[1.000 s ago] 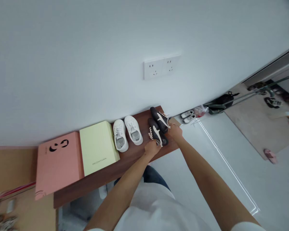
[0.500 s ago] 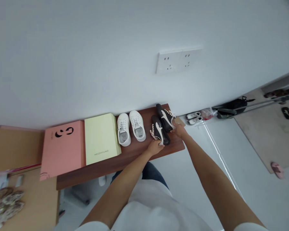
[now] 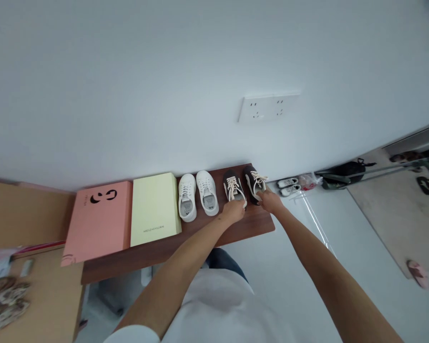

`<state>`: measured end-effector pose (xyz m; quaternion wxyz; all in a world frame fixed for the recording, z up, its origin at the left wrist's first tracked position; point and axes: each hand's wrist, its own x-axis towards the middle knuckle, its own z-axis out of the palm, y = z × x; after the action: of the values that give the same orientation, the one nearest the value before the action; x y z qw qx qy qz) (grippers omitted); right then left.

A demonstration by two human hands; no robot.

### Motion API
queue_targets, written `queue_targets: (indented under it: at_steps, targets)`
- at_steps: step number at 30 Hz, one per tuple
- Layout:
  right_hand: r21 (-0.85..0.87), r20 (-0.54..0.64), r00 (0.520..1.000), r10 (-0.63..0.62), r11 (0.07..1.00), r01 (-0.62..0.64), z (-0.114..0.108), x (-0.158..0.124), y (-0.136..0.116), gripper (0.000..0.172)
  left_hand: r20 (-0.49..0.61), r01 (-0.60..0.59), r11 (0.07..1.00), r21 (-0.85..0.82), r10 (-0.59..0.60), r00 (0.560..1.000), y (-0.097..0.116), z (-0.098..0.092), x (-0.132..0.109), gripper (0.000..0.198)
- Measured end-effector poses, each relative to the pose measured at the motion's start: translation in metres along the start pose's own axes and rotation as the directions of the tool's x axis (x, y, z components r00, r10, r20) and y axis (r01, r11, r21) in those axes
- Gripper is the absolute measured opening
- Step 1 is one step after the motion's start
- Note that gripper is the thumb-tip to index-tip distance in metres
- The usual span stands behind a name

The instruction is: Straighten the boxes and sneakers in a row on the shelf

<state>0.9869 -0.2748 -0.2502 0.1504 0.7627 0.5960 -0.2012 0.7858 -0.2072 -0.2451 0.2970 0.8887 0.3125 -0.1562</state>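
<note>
Two black sneakers with cream laces stand upright at the right end of a brown wooden bench (image 3: 200, 238), toes toward the wall. My left hand (image 3: 234, 210) is closed on the heel of the left black sneaker (image 3: 231, 181). The heel of the right black sneaker (image 3: 250, 178) is gripped by my right hand (image 3: 270, 201). Just left of them sits a pair of white sneakers, the nearer one (image 3: 207, 190) and the farther one (image 3: 187, 195), side by side. My fingertips are partly hidden behind the heels.
A pale yellow shoebox (image 3: 155, 205) and a pink shoebox (image 3: 96, 224) lie on the bench's left part. Cardboard boxes (image 3: 46, 295) stand at far left. A wall socket plate (image 3: 270, 107) is above. Floor shoes (image 3: 289, 186) and a pink slipper (image 3: 418, 274) lie to the right.
Both black sneakers have gone from lying tilted, sides showing, to upright with toes toward the wall. They are slightly farther apart, and both hands still hold them.
</note>
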Motion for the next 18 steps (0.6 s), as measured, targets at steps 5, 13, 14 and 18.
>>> queue_targets:
  at_steps: [5,13,14,18]
  targets:
    - [-0.103,-0.003,0.999,-0.053,0.993,0.053,-0.003,0.006,-0.015,0.029,0.027,0.045,0.996,0.083,-0.047,0.999,-0.005,-0.007,0.011,0.036]
    - [-0.148,-0.021,0.993,-0.114,0.983,0.109,-0.001,0.018,-0.026,0.024,0.057,0.067,0.992,0.103,-0.073,0.996,-0.013,0.005,0.021,0.036]
    - [-0.143,-0.026,0.994,-0.107,0.984,0.102,0.000,0.019,-0.027,0.024,0.057,0.076,0.992,0.101,-0.082,0.995,-0.014,0.006,0.022,0.036]
    - [-0.109,-0.037,0.996,-0.085,0.991,0.081,0.003,0.021,-0.027,0.026,0.046,0.096,0.993,0.073,-0.100,0.994,-0.017,0.011,0.024,0.037]
